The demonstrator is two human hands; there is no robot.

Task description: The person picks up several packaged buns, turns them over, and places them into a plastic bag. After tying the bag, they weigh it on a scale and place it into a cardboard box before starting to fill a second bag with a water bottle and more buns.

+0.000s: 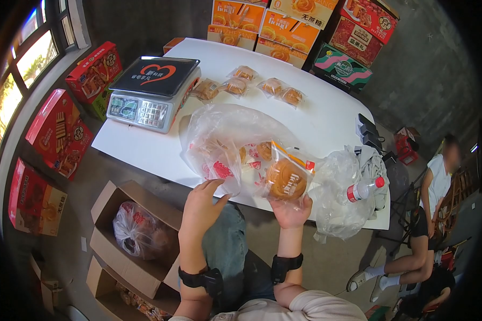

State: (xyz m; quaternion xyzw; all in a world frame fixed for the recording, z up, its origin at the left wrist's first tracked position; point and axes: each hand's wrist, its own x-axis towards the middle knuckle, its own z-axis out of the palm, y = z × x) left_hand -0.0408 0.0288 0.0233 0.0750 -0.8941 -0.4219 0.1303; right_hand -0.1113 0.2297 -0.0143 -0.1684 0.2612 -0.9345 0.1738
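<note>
The right hand [290,209] holds a wrapped bun [287,179] from below, at the near edge of the white table [326,115]. The fingers are closed on the bottom edge of the packet, and the packet stands up above the palm, with its long side going from the hand away toward the middle of the table. The round bun inside is just above the fingertips, so the packet lies on the far side of this hand.

The left hand [202,206] is to the left, at the lower edge of a big clear plastic bag [225,139]. Its fingers are loosely curled and its thumb goes out toward the right. They touch the plastic, but I cannot tell if they really pinch it. The bag lies on the table between both hands and a scale [152,93]. More wrapped buns are seen inside it, and the held packet touches or overlaps its right side, so the bag is just to the left of the right hand and beyond the left one. The right hand is the one on the packet; the left hand is nearer to the bag's edge.

Four more small wrapped pastries [251,84] lie in a row beyond the bag, well apart from both hands. A water bottle [364,188] lies on crumpled plastic to the right.
</note>
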